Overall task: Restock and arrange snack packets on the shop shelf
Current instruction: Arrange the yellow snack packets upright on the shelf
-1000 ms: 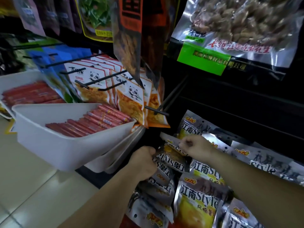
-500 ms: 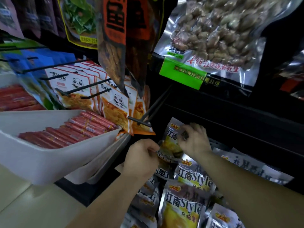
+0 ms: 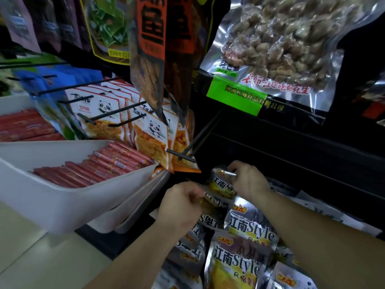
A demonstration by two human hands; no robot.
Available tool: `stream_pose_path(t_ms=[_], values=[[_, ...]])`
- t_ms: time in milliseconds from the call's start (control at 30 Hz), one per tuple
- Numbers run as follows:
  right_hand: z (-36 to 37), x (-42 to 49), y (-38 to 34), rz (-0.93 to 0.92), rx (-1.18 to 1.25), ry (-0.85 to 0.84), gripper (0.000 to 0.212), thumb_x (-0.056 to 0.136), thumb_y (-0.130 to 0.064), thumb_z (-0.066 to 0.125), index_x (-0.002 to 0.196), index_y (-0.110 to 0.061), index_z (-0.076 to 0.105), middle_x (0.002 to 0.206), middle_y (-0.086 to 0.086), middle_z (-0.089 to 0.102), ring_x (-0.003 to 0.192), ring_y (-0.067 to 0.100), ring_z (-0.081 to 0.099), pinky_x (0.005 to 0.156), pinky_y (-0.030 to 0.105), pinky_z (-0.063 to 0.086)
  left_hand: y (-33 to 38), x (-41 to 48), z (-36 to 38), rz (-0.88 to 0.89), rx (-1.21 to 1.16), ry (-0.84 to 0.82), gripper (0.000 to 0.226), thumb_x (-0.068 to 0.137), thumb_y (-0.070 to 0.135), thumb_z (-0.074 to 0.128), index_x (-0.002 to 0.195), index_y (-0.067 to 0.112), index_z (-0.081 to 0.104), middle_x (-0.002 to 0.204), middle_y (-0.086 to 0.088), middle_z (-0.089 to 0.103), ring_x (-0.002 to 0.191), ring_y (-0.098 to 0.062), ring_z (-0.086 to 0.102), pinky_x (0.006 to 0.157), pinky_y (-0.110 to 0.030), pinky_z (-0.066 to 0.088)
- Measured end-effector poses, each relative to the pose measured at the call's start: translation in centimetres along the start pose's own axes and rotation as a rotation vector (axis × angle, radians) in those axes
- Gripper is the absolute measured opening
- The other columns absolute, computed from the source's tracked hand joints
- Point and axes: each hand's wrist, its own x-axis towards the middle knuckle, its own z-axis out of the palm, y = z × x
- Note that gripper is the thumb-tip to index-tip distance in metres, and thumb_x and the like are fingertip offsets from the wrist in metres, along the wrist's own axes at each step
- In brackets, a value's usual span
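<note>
Silver and yellow snack packets (image 3: pixel 248 230) printed "Style" lie in a loose overlapping pile on the low dark shelf. My right hand (image 3: pixel 249 181) pinches the top edge of one such packet (image 3: pixel 220 184) and holds it upright above the pile. My left hand (image 3: pixel 179 206) is curled and grips the edge of a bundle of these packets (image 3: pixel 210 213) just left of it. The two hands are close together, a packet's width apart.
Empty black hooks (image 3: pixel 200 140) stick out just above my hands. Panda packets (image 3: pixel 150 134) hang on hooks to the left. White trays (image 3: pixel 62 197) of red sausages jut out at left. A large bag of peanuts (image 3: pixel 279 44) and orange packets (image 3: pixel 154 49) hang overhead.
My right hand lifted one packet up off the pile and holds it higher. My left hand rose slightly, still gripping the bundle. The view shifted down and to the right.
</note>
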Motion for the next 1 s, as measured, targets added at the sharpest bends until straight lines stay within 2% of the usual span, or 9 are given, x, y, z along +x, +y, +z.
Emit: stream_pose_path(t_ms=[233,400,467,567,633,733,800,867,1000], values=[[-3.8,-5.9,-4.0,-0.196,0.162,0.191,0.018,0.095,-0.005,0.061,0.102,-0.022,0.062,0.1,0.0,0.069,0.096,0.025,0.065,0.077,0.042,0.056,2.3,-1.4,-2.4,0.011,0.046,-0.108,0.035,0.096,0.005,0.055,0.102,0.039,0.065,0.095,0.007,0.069,0.08,-0.018,0.067,0.067,-0.033,0.057],[-8.0,-12.8,-5.9,-0.23,0.279,0.147,0.027,0.098,-0.007,0.06,0.095,-0.033,0.054,0.097,-0.008,0.064,0.093,0.016,0.062,0.074,0.045,0.056,4.8,-4.5,-5.4,0.109,0.053,-0.175,0.06,0.084,0.037,0.068,0.141,0.043,0.049,0.121,0.013,0.066,0.103,-0.011,0.068,0.083,-0.041,0.061],[-10.0,-15.5,-6.9,-0.249,0.349,0.095,0.032,0.097,-0.004,0.058,0.091,-0.035,0.053,0.093,-0.013,0.064,0.089,0.011,0.062,0.074,0.044,0.055,6.0,-6.5,-6.4,0.139,-0.03,-0.177,0.044,0.083,0.033,0.077,0.126,0.037,0.066,0.118,0.018,0.068,0.108,-0.001,0.065,0.09,-0.029,0.058],[-13.1,-19.5,-8.0,-0.251,0.419,0.097,0.031,0.097,-0.009,0.063,0.088,-0.038,0.055,0.094,-0.015,0.062,0.085,0.0,0.058,0.073,0.03,0.049,8.1,-9.3,-7.8,0.141,-0.162,-0.205,0.01,0.089,0.02,0.08,0.091,0.029,0.075,0.08,0.018,0.07,0.075,-0.001,0.066,0.071,-0.024,0.054],[-15.2,-22.0,-8.2,-0.248,0.414,0.254,0.028,0.094,-0.018,0.073,0.093,-0.04,0.054,0.106,-0.02,0.057,0.1,-0.001,0.054,0.086,0.028,0.044,9.4,-11.2,-8.7,0.127,-0.167,-0.207,0.011,0.093,0.027,0.077,0.087,0.018,0.072,0.065,0.012,0.056,0.061,-0.006,0.054,0.064,-0.031,0.048],[-18.0,-26.3,-8.4,-0.033,0.636,0.23,0.035,0.09,-0.029,0.081,0.103,-0.038,0.05,0.119,-0.022,0.048,0.103,0.005,0.059,0.086,0.032,0.05,12.5,-14.5,-10.2,0.13,-0.241,-0.223,0.012,0.099,0.028,0.069,0.09,0.036,0.073,0.07,0.009,0.065,0.064,-0.019,0.059,0.067,-0.033,0.056],[-18.5,-28.5,-8.4,0.137,0.952,0.042,0.04,0.086,-0.026,0.085,0.102,-0.031,0.048,0.109,-0.009,0.058,0.086,0.017,0.069,0.08,0.045,0.06,14.7,-16.9,-10.9,0.122,-0.344,-0.236,0.015,0.101,0.028,0.066,0.108,0.04,0.072,0.086,-0.001,0.076,0.07,-0.04,0.065,0.068,-0.05,0.061],[-17.8,-30.3,-8.2,0.201,1.153,-0.029,0.041,0.082,-0.013,0.087,0.09,-0.029,0.05,0.092,0.003,0.061,0.085,0.031,0.066,0.076,0.057,0.053,16.2,-19.2,-10.9,0.076,-0.457,-0.223,0.017,0.102,0.026,0.065,0.114,0.035,0.073,0.089,-0.003,0.078,0.056,-0.042,0.054,0.056,-0.051,0.054],[-16.9,-31.7,-8.3,0.208,1.224,0.049,0.045,0.08,-0.001,0.085,0.078,-0.03,0.051,0.082,0.009,0.044,0.075,0.023,0.045,0.071,0.042,0.039,16.8,-22.0,-10.1,-0.058,-0.592,-0.169,0.014,0.096,0.028,0.073,0.109,0.032,0.076,0.098,-0.006,0.078,0.073,-0.05,0.062,0.056,-0.041,0.053]])
